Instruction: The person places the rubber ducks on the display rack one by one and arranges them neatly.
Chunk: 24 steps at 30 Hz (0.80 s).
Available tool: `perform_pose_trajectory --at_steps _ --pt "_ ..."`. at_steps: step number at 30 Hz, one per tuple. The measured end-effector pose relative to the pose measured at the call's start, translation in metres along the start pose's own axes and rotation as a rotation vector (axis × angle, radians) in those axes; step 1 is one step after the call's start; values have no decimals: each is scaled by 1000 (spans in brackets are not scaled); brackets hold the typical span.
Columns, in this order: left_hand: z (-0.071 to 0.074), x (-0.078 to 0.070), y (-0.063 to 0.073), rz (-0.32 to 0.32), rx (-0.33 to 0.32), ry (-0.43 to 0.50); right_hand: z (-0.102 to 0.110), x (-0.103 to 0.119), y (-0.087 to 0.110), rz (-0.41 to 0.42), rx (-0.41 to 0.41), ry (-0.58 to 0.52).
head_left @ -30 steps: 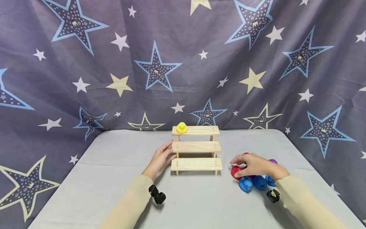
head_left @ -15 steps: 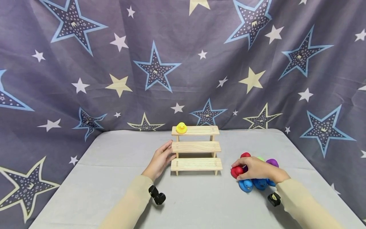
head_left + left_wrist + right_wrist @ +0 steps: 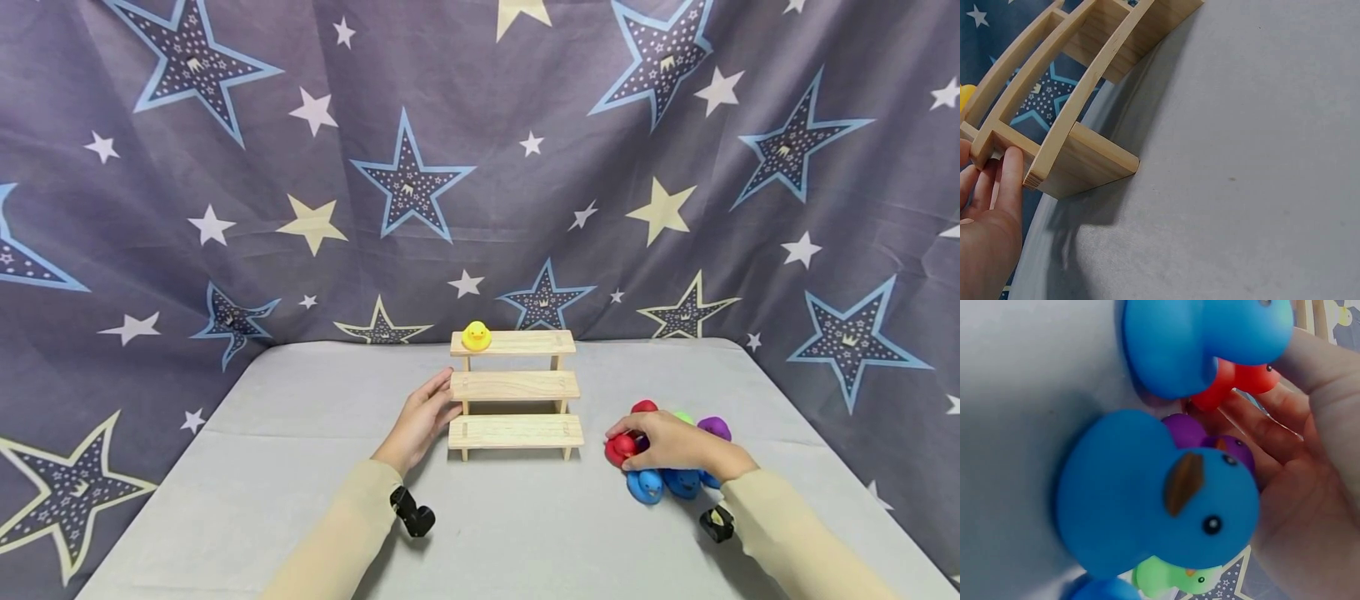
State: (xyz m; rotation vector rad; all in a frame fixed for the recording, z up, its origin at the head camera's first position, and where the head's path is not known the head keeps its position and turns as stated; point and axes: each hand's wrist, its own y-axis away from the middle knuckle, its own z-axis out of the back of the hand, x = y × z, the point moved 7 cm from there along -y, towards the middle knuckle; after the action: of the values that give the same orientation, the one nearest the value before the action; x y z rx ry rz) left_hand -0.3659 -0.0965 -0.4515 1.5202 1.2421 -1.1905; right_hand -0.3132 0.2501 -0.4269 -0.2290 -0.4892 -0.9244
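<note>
A small three-tier wooden display stand [image 3: 515, 386] stands on the table. My left hand [image 3: 422, 421] is at its left side, thumb and fingers on either side of the middle board's end. In the left wrist view, the fingertips [image 3: 1013, 156] touch the wood. On the top board's left end sits a yellow rubber duck [image 3: 476, 336]. To the right of the stand, my right hand [image 3: 671, 442] holds a red rubber duck [image 3: 621, 450] between thumb and fingers, low at the table. Blue ducks [image 3: 1154, 494] lie close under the palm, partly hidden by the hand.
Around my right hand are another red duck [image 3: 643, 406], purple ducks [image 3: 715, 427] and a green duck [image 3: 1175, 578]. A grey cloth covers the table [image 3: 517, 533]. Behind it hangs a star-patterned curtain [image 3: 480, 108].
My right hand has lowered and closed its thumb and fingers about the front red duck, uncovering the red duck behind. The left hand keeps its place at the stand.
</note>
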Motion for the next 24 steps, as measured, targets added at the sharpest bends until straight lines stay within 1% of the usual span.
perform_pose_trajectory --at_steps 7,10,15,20,24 --pt "0 0 0 12 -11 10 1 1 1 1 4 13" --pt "0 0 1 7 -6 7 4 4 1 2 2 19" --pt "0 0 0 10 -9 13 15 12 1 24 -21 48" --pt "1 1 -1 8 -7 12 28 19 0 7 -38 67" --pt "1 1 0 9 -6 13 39 27 -2 39 -59 84"
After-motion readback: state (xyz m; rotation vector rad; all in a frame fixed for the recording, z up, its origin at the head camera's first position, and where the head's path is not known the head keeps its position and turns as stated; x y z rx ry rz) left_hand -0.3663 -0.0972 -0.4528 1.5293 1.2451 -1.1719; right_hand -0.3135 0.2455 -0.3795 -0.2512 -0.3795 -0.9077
